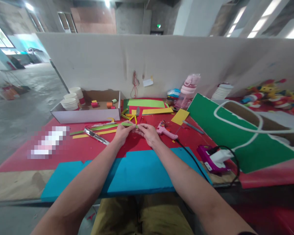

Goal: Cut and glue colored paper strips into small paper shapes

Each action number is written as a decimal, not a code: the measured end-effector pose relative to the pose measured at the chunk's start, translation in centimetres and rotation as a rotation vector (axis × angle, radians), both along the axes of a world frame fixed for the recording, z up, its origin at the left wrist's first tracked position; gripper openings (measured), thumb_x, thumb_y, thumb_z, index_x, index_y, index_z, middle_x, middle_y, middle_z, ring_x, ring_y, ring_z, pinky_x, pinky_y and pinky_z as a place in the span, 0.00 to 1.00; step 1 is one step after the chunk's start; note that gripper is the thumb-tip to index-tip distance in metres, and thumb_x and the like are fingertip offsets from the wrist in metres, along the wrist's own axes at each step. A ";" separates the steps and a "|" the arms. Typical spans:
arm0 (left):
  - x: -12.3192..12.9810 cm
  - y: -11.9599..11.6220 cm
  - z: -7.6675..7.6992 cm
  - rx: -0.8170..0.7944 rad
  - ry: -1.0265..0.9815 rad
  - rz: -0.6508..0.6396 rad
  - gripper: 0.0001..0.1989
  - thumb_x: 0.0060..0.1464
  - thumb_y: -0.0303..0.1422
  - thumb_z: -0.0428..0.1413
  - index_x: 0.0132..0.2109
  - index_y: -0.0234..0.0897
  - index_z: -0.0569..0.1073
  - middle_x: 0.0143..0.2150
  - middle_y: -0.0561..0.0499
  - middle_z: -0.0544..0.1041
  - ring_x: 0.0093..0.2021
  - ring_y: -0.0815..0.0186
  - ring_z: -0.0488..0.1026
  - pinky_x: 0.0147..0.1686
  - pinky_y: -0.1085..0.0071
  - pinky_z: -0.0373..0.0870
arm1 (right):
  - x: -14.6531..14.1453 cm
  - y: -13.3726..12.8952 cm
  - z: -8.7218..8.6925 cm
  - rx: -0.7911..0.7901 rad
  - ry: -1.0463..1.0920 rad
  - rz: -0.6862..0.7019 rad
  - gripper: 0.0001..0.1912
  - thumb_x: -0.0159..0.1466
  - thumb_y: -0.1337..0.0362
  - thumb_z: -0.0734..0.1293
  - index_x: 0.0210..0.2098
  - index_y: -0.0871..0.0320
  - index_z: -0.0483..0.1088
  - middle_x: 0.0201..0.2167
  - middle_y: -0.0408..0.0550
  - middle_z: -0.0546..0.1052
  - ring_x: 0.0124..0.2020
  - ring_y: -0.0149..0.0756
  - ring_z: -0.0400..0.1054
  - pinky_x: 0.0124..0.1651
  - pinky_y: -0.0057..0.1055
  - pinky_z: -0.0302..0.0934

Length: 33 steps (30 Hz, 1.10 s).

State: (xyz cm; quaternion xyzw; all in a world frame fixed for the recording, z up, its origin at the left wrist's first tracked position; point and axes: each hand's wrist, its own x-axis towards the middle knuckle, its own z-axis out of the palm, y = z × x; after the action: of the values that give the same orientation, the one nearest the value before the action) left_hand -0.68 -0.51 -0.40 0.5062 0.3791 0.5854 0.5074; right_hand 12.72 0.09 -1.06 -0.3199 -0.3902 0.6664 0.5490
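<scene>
My left hand (pixel 122 133) is closed on a short green paper strip (pixel 127 124). The fingertips of my right hand (pixel 149 133) pinch at the strip's right end, meeting the left fingertips. Just behind the hands lie yellow-handled scissors (pixel 133 118) and a red paper strip (pixel 139 115). Long green and yellow paper strips (pixel 98 133) lie left of my left hand, with a utility knife (pixel 95 136) across them. A pink glue gun (pixel 167 131) rests right beside my right hand.
A shallow box (pixel 85 116) holds paper cups (pixel 70 101) and small paper rolls. Blue sheets (pixel 147 169) line the front edge. On the right are a purple power strip (pixel 214 160), cables, and a tilted green board (pixel 222 137). A pink bottle (pixel 187 91) stands behind.
</scene>
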 end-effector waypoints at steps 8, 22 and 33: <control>0.2 -0.2 0.3 0.018 -0.002 0.038 0.10 0.41 0.35 0.64 0.25 0.35 0.71 0.22 0.54 0.70 0.25 0.70 0.67 0.28 0.72 0.63 | 0.0 0.1 0.2 0.025 -0.029 -0.029 0.13 0.47 0.59 0.76 0.25 0.60 0.72 0.23 0.42 0.76 0.28 0.31 0.73 0.45 0.35 0.71; 0.4 0.0 0.0 -0.062 -0.133 -0.038 0.13 0.39 0.37 0.66 0.28 0.33 0.73 0.23 0.52 0.72 0.24 0.70 0.69 0.28 0.72 0.66 | 0.0 0.1 0.3 0.043 -0.091 -0.084 0.13 0.47 0.62 0.76 0.26 0.59 0.69 0.21 0.40 0.75 0.24 0.29 0.72 0.38 0.31 0.71; -0.2 0.6 -0.3 -0.034 0.089 0.103 0.16 0.37 0.39 0.67 0.24 0.33 0.70 0.20 0.54 0.71 0.22 0.71 0.67 0.25 0.74 0.62 | 0.2 0.1 0.3 0.038 -0.125 -0.026 0.16 0.45 0.62 0.77 0.24 0.59 0.66 0.20 0.40 0.75 0.24 0.29 0.73 0.35 0.29 0.72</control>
State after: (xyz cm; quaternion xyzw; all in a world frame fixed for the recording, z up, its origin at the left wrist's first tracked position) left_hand -0.88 0.04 -0.75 0.5028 0.4366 0.5811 0.4680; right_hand 12.91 0.21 -0.76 -0.3553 -0.4322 0.6303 0.5382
